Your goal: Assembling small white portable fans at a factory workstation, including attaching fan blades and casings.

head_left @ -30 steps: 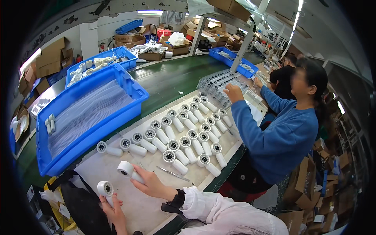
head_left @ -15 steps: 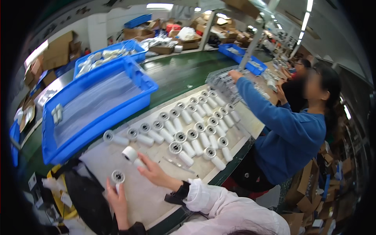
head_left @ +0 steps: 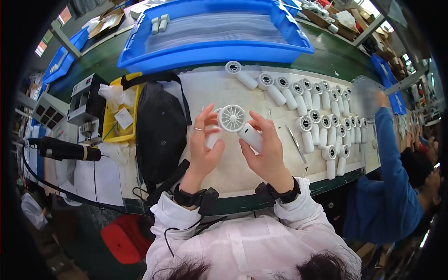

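My right hand (head_left: 266, 151) holds a white handheld fan (head_left: 239, 123) by its handle, the round grille turned up toward me. My left hand (head_left: 204, 147) grips a second white fan (head_left: 213, 138), mostly hidden behind its fingers and behind the first fan's head. Both hands are raised over a pale work mat (head_left: 233, 168) at the front of the bench. To the right, several more white fans (head_left: 317, 119) lie on the mat in rows.
A black bag (head_left: 160, 128) and a yellow bin (head_left: 119, 116) sit left of my hands. A blue tray (head_left: 210, 32) of clear sheets lies behind the mat. A metal blade (head_left: 296, 143) rests on the mat. A person in a blue sleeve (head_left: 389, 182) works at right.
The view swung left and down over the bench. My two hands came together and lifted the fans from mat level up in front of me.
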`<state>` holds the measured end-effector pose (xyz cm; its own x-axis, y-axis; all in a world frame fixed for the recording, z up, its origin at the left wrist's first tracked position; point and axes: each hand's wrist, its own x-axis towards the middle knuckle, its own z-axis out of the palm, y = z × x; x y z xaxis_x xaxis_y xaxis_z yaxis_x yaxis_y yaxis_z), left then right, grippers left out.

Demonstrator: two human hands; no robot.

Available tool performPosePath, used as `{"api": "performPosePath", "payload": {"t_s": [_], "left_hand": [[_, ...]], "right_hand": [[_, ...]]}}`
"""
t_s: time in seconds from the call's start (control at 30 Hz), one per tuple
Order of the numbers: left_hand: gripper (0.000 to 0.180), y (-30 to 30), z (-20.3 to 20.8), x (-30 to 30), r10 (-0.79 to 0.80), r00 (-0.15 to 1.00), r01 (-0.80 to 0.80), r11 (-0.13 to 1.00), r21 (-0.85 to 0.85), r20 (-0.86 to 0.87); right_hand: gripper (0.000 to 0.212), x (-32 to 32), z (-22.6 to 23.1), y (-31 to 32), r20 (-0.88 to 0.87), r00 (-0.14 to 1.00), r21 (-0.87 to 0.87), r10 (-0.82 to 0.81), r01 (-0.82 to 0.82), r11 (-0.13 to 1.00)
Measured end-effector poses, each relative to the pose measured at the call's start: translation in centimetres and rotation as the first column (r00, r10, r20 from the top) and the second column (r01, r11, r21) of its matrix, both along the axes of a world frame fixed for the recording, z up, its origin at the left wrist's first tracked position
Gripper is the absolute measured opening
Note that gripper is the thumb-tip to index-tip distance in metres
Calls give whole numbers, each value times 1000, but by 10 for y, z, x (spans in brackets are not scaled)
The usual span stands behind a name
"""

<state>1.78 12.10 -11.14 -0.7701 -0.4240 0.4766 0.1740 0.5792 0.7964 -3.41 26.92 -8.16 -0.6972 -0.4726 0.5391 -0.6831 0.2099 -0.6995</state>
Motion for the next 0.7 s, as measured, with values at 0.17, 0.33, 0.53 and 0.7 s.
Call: {"api": "performPosePath", "payload": {"t_s": [0.17,0.33,0.53,0.7], "left_hand": [[39,10,3,7,-308,886,451,390,803,-347],[27,5,-2,9,-246,901,433,568,700,-358],[24,3,4,11,-192,945,326,621,713,-265],[23,2,1,11,-175,955,290,711,641,-239]], "right_hand": [[61,19,-5,-15,-88,995,56,54,-49,997],[64,36,-2,-19,193,965,-45,178,-173,984],[65,32,0,-15,536,760,-207,368,-304,930],[61,23,2,-12,661,668,-158,341,-321,934]]}}
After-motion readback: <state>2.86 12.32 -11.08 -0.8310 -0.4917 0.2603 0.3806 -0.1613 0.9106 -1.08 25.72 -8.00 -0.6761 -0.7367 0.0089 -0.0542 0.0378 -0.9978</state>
